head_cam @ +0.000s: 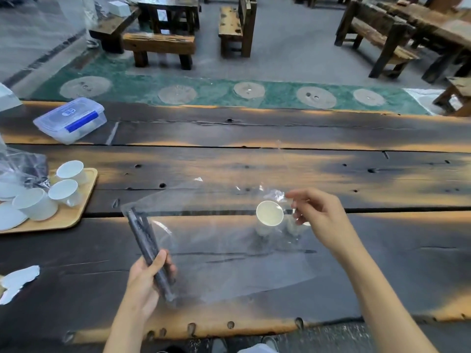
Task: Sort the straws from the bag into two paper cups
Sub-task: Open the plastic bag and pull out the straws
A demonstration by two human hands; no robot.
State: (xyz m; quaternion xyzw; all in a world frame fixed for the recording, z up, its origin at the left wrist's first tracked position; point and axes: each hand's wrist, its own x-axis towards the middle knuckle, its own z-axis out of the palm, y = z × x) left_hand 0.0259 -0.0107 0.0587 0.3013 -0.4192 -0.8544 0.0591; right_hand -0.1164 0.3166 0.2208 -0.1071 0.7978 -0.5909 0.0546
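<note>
A large clear plastic bag [224, 245] is held above the dark wooden table [254, 164]. Inside its left end lie several dark straws [142, 235] in a bundle. My left hand [147, 278] grips the bundle through the plastic near its lower end. My right hand [318, 215] pinches the bag's crumpled upper right corner. Seen through the bag, a white paper cup [269, 215] stands upright on the table. A second cup [293, 225] next to it is mostly hidden by my right hand.
A wooden tray [71, 215] with several white cups sits at the left, partly under another plastic bag [20, 166]. A clear lidded box [70, 119] with a blue clip lies at the far left. White paper [17, 281] rests at the left edge.
</note>
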